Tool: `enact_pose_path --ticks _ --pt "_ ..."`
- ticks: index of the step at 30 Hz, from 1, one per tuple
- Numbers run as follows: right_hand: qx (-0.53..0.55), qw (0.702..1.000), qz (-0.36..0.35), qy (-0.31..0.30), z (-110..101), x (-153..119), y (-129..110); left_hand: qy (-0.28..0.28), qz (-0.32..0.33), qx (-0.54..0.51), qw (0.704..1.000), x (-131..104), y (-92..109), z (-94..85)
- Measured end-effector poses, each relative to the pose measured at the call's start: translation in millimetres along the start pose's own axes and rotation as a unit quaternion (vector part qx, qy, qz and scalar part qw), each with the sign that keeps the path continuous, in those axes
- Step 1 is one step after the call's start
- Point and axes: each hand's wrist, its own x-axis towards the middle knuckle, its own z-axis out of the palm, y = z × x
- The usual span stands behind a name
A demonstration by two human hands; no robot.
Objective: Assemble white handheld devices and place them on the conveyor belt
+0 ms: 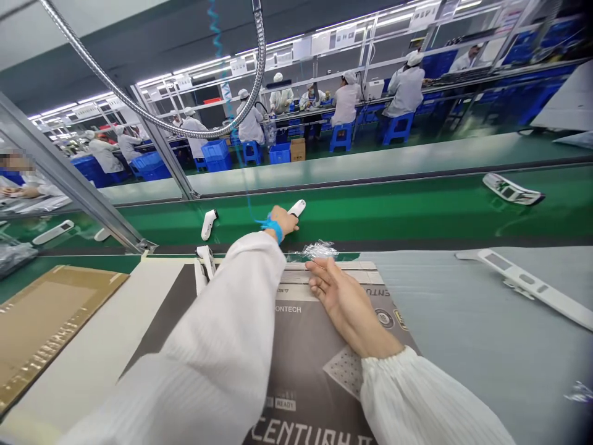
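My left hand (283,222), with a blue wrist strap (273,226), reaches over the green belt (393,207). Its fingers close around the lower end of a small white handheld device (298,207), partly hiding it. Over a dark printed carton board (301,352), my right hand (340,303) is loosely curled with fingers apart and nothing in it. Crumpled clear plastic film (319,250) lies just beyond its fingertips. Another white handheld device (209,224) rests on the belt to the left. White parts (204,266) stand beside my left sleeve.
A long white piece (532,284) lies on the grey mat (435,321) at right. Farther up the belt sits a curved white-and-black part (512,188). Brown cardboard (55,309) is at left, near a metal post (92,173). Co-workers sit along a line behind.
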Motion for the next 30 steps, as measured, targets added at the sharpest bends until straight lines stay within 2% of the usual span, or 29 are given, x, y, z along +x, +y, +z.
enact_pose_path --ticks 4,5,7,9,10,12,14,15,16,17,20,21,23,25,27,30 --pt "0.073 0.994 0.072 -0.025 -1 -2 -7 -0.077 0.037 -0.099 0.991 -50 -14 -45.6" --pt "0.077 0.992 0.093 -0.049 -1 -4 -8 -0.114 0.058 -0.124 0.984 -66 -20 -57.0" --pt "0.050 0.985 0.125 -0.107 0 -9 -11 -0.248 0.129 -0.185 0.942 -96 -35 -74.7" --pt "-0.012 0.980 0.128 -0.152 2 -14 -11 -0.307 0.171 -0.196 0.915 -122 -50 -81.1" --pt "-0.042 0.979 0.113 -0.162 3 -16 -10 -0.299 0.184 -0.197 0.916 -132 -57 -79.4" --pt "-0.088 0.982 0.069 -0.154 6 -18 -6 -0.224 0.179 -0.210 0.935 -145 -67 -68.3" --pt "-0.124 0.984 0.015 -0.128 7 -17 1 -0.112 0.131 -0.224 0.959 -152 -74 -52.6" --pt "-0.144 0.983 -0.011 -0.112 7 -16 5 -0.073 0.101 -0.228 0.966 -155 -76 -45.4" --pt "-0.165 0.981 -0.039 -0.098 7 -14 9 -0.060 0.074 -0.232 0.968 -157 -77 -39.3" --pt "-0.184 0.977 -0.068 -0.088 6 -12 13 -0.077 0.053 -0.239 0.967 -160 -79 -34.9" --pt "-0.256 0.955 -0.127 -0.077 2 -9 19 -0.190 0.040 -0.249 0.949 -167 -81 -29.5" --pt "-0.297 0.941 -0.144 -0.071 0 -9 19 -0.202 0.047 -0.234 0.950 -169 -82 -29.3" --pt "-0.398 0.894 -0.203 -0.036 -3 -10 15 -0.162 0.075 -0.186 0.966 -171 -85 -29.9" --pt "-0.487 0.823 -0.292 0.000 -5 -11 8 -0.112 0.103 -0.139 0.979 -170 -87 -31.4" --pt "-0.547 0.749 -0.374 0.005 -7 -9 1 -0.093 0.130 -0.097 0.982 -170 -88 -33.7" --pt "-0.624 0.652 -0.431 -0.004 -10 -8 -5 -0.088 0.159 -0.043 0.982 -169 -88 -37.4"
